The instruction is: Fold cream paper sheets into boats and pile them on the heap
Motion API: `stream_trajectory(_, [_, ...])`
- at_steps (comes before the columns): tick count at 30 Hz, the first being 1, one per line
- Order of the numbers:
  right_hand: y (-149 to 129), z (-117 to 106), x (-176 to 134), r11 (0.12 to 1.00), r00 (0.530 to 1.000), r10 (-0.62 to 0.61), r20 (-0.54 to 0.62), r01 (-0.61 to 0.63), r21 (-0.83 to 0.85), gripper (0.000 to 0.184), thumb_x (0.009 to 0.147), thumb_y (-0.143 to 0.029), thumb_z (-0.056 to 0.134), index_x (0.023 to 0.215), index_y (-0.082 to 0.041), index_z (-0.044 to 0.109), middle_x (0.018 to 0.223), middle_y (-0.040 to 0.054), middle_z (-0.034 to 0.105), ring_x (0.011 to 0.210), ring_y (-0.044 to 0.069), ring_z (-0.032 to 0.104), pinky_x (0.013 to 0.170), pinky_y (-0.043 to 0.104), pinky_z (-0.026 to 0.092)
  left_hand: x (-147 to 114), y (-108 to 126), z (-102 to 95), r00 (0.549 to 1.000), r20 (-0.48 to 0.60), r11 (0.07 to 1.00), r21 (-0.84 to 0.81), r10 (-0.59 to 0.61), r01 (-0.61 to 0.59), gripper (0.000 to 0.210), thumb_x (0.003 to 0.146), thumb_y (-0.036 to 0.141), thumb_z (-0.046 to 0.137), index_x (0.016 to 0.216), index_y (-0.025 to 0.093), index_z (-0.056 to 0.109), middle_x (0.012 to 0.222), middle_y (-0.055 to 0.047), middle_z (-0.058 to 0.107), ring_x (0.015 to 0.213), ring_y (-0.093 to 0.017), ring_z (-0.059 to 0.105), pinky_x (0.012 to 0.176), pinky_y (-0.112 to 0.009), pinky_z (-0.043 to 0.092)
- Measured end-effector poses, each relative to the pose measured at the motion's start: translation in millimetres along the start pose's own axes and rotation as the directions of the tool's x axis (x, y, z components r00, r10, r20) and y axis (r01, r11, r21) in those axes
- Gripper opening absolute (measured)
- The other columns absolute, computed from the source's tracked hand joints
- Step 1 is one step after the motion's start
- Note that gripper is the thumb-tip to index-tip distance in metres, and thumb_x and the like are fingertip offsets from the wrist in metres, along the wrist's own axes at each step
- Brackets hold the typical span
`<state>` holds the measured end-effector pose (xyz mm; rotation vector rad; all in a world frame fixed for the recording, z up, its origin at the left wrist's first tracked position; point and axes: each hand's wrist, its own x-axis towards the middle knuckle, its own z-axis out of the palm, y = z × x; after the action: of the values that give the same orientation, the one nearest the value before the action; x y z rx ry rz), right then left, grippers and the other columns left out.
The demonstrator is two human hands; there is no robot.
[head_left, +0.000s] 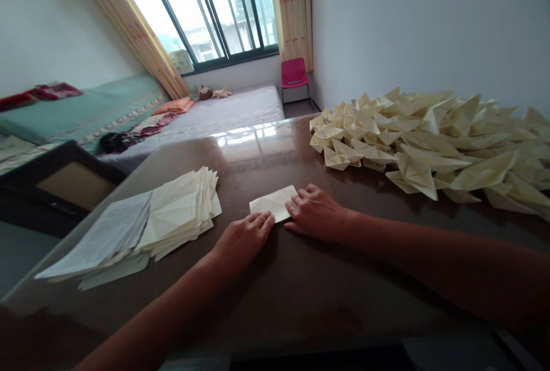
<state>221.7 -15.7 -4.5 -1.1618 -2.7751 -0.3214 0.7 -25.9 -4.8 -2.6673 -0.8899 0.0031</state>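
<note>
Left hand (250,231) and right hand (315,213) lay palm-down on 1 pale paper (271,202); I couldn't tell if pinching. Sheet stack (176,207) sat left on bench (296,296).

Surface (301,285): smooth, glossy, mirroring light
Folded sheet (270,202): matt paper, creased
Sheet stack (178,207): matt paper, lightly creased
Folded shapes (415,147): matt paper, sharply creased
Chair (294,74): smooth, plastic-looking
Curtains (295,10): printed cloth
</note>
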Motion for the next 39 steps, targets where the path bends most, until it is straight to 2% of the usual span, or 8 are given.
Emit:
stream_trajectory(3, [18,0,1,0.997,0.997,-0.062,-0.055,0.064,0.046,0.023,0.095,-0.028,0.046,0.093,-0.016,0.066,0.093,0.0094,0.068,0.091,0.024,0.056,0.080,0.039,0.033,-1,-5,-5.1,1.000,-0.002,1.000,0.018,0.003,-0.003,0.032,0.088,0.007,0.049,0.117,0.017,0.059,0.118,-0.009,0.066,0.108,-0.020,0.062,0.082,-0.030,0.053])
stream_trajectory(8, [38,-11,2,0.972,0.963,-0.214,-0.162,0.226,0.060,0.022,0.096,-0.025,0.045,0.095,-0.018,0.065,0.098,0.0064,0.069,0.096,0.020,0.054,0.089,0.037,0.029,9,-19,-7.4,0.994,-0.102,0.999,0.011,-0.041,0.043,0.027,0.091,0.014,0.050,0.116,0.017,0.060,0.119,-0.010,0.064,0.117,-0.025,0.053,0.092,-0.037,0.047])
stream_trajectory(12, [42,-10,3,0.953,0.957,-0.278,-0.078,0.285,0.102,0.019,0.094,-0.026,0.049,0.088,-0.018,0.065,0.091,0.0052,0.069,0.087,0.019,0.055,0.082,0.034,0.032,17,-17,-3.5,0.999,-0.025,0.994,-0.100,-0.038,0.035,0.024,0.091,0.018,0.052,0.114,0.019,0.061,0.104,-0.008,0.064,0.103,-0.022,0.056,0.085,-0.034,0.051])
stream_trajectory(16, [52,-4,4,0.914,0.955,-0.295,-0.004,0.284,0.289,0.016,0.091,-0.028,0.054,0.094,-0.021,0.068,0.097,0.0041,0.070,0.090,0.019,0.057,0.078,0.031,0.037,9,-8,5.7,0.996,-0.084,0.982,-0.186,0.001,-0.017,0.031,0.093,0.017,0.047,0.122,0.021,0.057,0.116,-0.007,0.061,0.108,-0.020,0.055,0.089,-0.034,0.051])
stream_trajectory(21, [68,-2,6,0.761,0.963,-0.270,0.014,0.204,0.615,0.020,0.088,-0.031,0.059,0.102,-0.023,0.071,0.107,0.0033,0.070,0.093,0.017,0.057,0.082,0.028,0.042,1,-9,13.8,0.987,-0.161,0.949,-0.312,-0.011,-0.040,0.032,0.094,0.017,0.043,0.122,0.022,0.058,0.117,-0.006,0.061,0.113,-0.020,0.052,0.095,-0.034,0.049])
stream_trajectory(25, [73,2,10,0.680,0.963,-0.269,0.013,0.180,0.711,0.021,0.085,-0.031,0.062,0.101,-0.021,0.072,0.105,0.0052,0.070,0.092,0.017,0.058,0.084,0.029,0.044,1,-15,17.4,0.984,-0.170,0.917,-0.398,-0.048,-0.024,0.031,0.093,0.015,0.043,0.118,0.021,0.061,0.116,-0.004,0.063,0.110,-0.019,0.054,0.094,-0.032,0.049])
stream_trajectory(35, [37,-5,11,0.875,0.967,-0.249,-0.062,0.252,0.414,0.018,0.089,-0.026,0.053,0.095,-0.021,0.069,0.089,0.0059,0.068,0.081,0.016,0.057,0.077,0.031,0.039,3,-15,18.2,0.965,-0.249,0.922,-0.386,-0.083,-0.020,0.022,0.095,0.024,0.046,0.106,0.021,0.065,0.102,-0.005,0.067,0.100,-0.017,0.058,0.087,-0.029,0.051])
stream_trajectory(39, [40,-8,11,0.843,0.972,-0.235,-0.015,0.211,0.495,0.019,0.090,-0.025,0.052,0.098,-0.020,0.068,0.093,0.0061,0.069,0.086,0.017,0.057,0.079,0.031,0.040,2,-17,18.7,0.965,-0.237,0.909,-0.417,-0.110,0.000,0.022,0.095,0.024,0.045,0.103,0.022,0.066,0.101,-0.002,0.068,0.096,-0.015,0.060,0.083,-0.026,0.052])
